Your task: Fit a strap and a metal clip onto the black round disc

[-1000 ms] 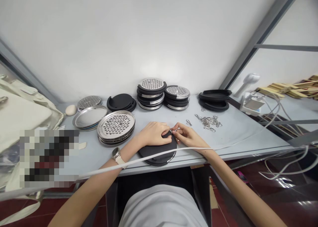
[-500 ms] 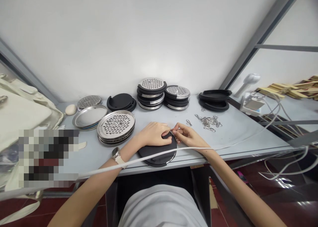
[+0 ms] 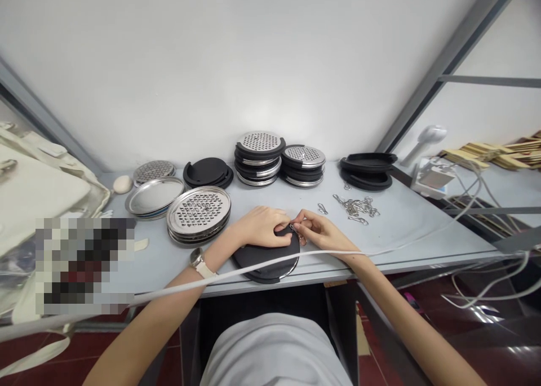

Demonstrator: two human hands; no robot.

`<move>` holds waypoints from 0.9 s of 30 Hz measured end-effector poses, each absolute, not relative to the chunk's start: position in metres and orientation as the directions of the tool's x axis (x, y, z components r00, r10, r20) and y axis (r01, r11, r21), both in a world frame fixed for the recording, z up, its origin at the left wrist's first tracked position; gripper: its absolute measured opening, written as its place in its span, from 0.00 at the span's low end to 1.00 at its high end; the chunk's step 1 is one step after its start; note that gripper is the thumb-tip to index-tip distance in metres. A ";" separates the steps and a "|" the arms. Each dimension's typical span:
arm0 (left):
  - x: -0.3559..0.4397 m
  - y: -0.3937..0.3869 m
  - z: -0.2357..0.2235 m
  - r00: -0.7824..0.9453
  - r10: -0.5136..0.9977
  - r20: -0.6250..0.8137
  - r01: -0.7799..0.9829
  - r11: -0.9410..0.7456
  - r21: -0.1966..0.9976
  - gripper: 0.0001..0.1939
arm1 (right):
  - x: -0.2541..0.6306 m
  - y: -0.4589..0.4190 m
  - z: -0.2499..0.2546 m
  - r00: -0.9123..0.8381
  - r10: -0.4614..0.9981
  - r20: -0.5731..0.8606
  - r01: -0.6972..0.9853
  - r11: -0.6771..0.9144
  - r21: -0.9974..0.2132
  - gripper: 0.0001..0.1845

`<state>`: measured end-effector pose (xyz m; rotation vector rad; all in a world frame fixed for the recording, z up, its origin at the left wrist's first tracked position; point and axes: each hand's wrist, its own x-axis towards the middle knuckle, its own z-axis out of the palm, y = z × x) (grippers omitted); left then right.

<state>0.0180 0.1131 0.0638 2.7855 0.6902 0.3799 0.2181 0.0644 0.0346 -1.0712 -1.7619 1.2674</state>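
Observation:
A round grater in a black holder (image 3: 266, 261) lies at the table's front edge, its black side facing up. My left hand (image 3: 265, 227) is closed over its far side, thumb and fingers pressing on the holder. With thumb and forefinger, my right hand (image 3: 318, 231) pinches a small metal clip (image 3: 292, 226) at the holder's upper right rim. Fingertips partly cover the clip, so I cannot tell whether it passes through the rim. A single loose clip (image 3: 322, 208) lies just beyond my right hand, and a pile of metal clips (image 3: 357, 207) is farther right.
Round grater plates (image 3: 198, 211) are stacked to the left, near shallow metal dishes (image 3: 155, 196). At the back stand stacks of graters in black holders (image 3: 258, 158) and black holders (image 3: 367, 171). A white cable (image 3: 253, 270) crosses in front of my forearms. A cream bag (image 3: 38, 183) sits left.
Both hands hold nearly the same pose at the black holder's rim. The view has shifted slightly; no object on the table has visibly moved.

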 end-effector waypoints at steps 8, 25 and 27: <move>0.014 0.116 0.066 0.855 0.482 0.190 0.415 -0.857 0.305 0.12 | 0.217 0.066 0.035 -0.385 0.922 0.044 0.239 0.146 -0.960 0.13; 0.012 0.119 0.065 0.858 0.474 0.197 0.408 -0.862 0.300 0.12 | 0.218 0.068 0.035 -0.353 0.935 0.040 0.214 0.122 -0.969 0.18; 0.012 0.119 0.064 0.856 0.475 0.203 0.409 -0.863 0.297 0.12 | 0.218 0.068 0.035 -0.352 0.935 0.047 0.216 0.131 -0.968 0.18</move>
